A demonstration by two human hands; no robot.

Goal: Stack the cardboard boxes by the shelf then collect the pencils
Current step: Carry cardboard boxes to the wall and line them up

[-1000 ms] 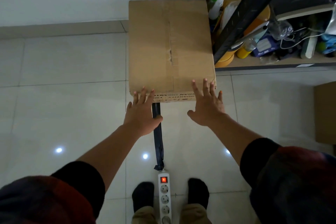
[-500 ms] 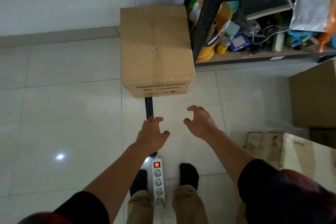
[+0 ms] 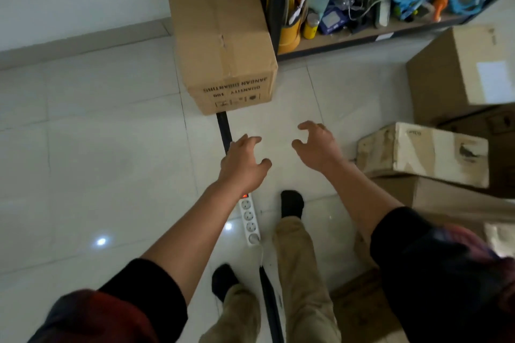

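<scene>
A brown cardboard box [image 3: 220, 39] with printed text on its near side stands on the floor against the left end of the shelf [image 3: 362, 42]. Both my hands hover over the floor tiles in front of it, apart from it. My left hand [image 3: 242, 161] holds nothing, its fingers loosely curled. My right hand [image 3: 317, 145] is likewise empty with fingers loosely bent. At the right lie more boxes: a brown one [image 3: 462, 69] with a white label, and a stained white one [image 3: 423, 153] resting on another brown box [image 3: 446, 198]. No pencils are plainly visible.
A white power strip [image 3: 250, 221] with a lit red switch lies on the floor between my feet; its black cable [image 3: 223, 131] runs under the placed box. The shelf's black post [image 3: 276, 0] stands beside the box. Yellow containers, bottles and cables crowd the shelf.
Both hands let go of the brown box and drew back toward me. I stepped back, and the boxes at the right came into view.
</scene>
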